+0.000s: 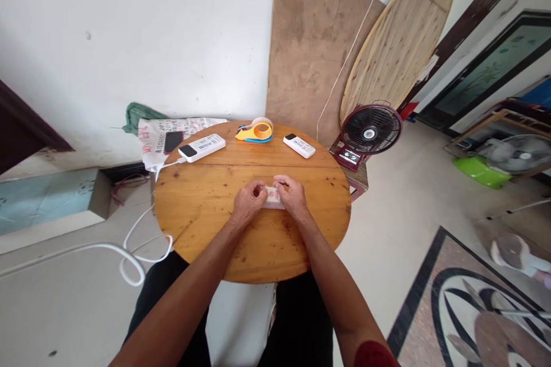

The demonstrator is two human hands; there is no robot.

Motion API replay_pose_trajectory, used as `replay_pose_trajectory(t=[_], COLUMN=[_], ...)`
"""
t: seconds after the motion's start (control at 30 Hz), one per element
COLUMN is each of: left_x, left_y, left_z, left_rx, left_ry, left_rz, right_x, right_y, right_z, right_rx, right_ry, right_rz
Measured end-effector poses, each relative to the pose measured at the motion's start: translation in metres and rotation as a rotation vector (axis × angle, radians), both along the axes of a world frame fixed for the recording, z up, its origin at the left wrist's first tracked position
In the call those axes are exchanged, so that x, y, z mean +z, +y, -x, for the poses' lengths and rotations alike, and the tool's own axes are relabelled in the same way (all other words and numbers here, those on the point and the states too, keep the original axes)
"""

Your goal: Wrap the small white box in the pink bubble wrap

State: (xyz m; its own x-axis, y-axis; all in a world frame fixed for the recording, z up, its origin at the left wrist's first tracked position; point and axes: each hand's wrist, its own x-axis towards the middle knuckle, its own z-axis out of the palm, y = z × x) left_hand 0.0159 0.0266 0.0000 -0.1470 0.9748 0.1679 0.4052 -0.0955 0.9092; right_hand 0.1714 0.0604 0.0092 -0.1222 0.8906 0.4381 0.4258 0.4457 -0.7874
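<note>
A small pale box [274, 199] with reddish print lies on the round wooden table [198, 200], between my two hands. My left hand [248, 202] is curled closed at the box's left end, thumb and finger pinched at its upper edge. At the opposite end, my right hand [293, 197] is closed too, its bent fingers and thumb touching the top. The fingers cover both ends of the box. Further back on the table sits a yellow tape dispenser [245, 134] with a roll of clear tape and a blue lower edge.
White power banks with black ends stand at the back left [206, 147] and back right [300, 146]; a white cable [142, 215] hangs off the left side. Beyond the right edge, a dark red fan [368, 133] rests on a stool. A printed sack [150, 143] is behind the table.
</note>
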Motion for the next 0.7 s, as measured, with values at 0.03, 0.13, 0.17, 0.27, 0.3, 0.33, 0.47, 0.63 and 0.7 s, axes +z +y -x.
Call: replay_pose_trajectory(t=[0.03, 0.13, 0.17, 0.27, 0.3, 0.33, 0.47, 0.63, 0.7], left_x=[-0.001, -0.002, -0.003, -0.003, -0.004, -0.005, -0.008, -0.009, -0.007], left_y=[0.001, 0.001, 0.001, 0.001, 0.001, 0.001, 0.002, 0.001, 0.0], left_z=[0.0, 0.0, 0.0, -0.001, -0.001, -0.002, -0.003, -0.002, -0.002], left_rx=[-0.002, -0.007, -0.008, -0.024, -0.035, -0.051, -0.145, -0.19, -0.208], left_ry=[-0.005, -0.017, -0.017, -0.019, -0.022, -0.027, -0.047, -0.05, -0.033], left_rz=[-0.01, -0.068, -0.096, -0.17, -0.182, -0.184, -0.133, -0.155, -0.18], right_x=[-0.001, 0.0, 0.001, 0.003, 0.003, 0.004, 0.007, 0.008, 0.007], right_y=[-0.001, -0.003, -0.004, -0.007, -0.008, -0.008, -0.011, -0.01, -0.009], right_z=[0.001, 0.003, 0.004, 0.004, 0.004, 0.004, 0.004, 0.001, 0.0], right_rx=[0.002, 0.015, 0.017, 0.023, 0.029, 0.035, 0.035, 0.009, 0.011], right_ry=[0.017, 0.08, 0.101, 0.154, 0.171, 0.187, 0.221, 0.261, 0.279], right_rz=[0.004, 0.031, 0.041, 0.063, 0.07, 0.077, 0.092, 0.052, 0.045])
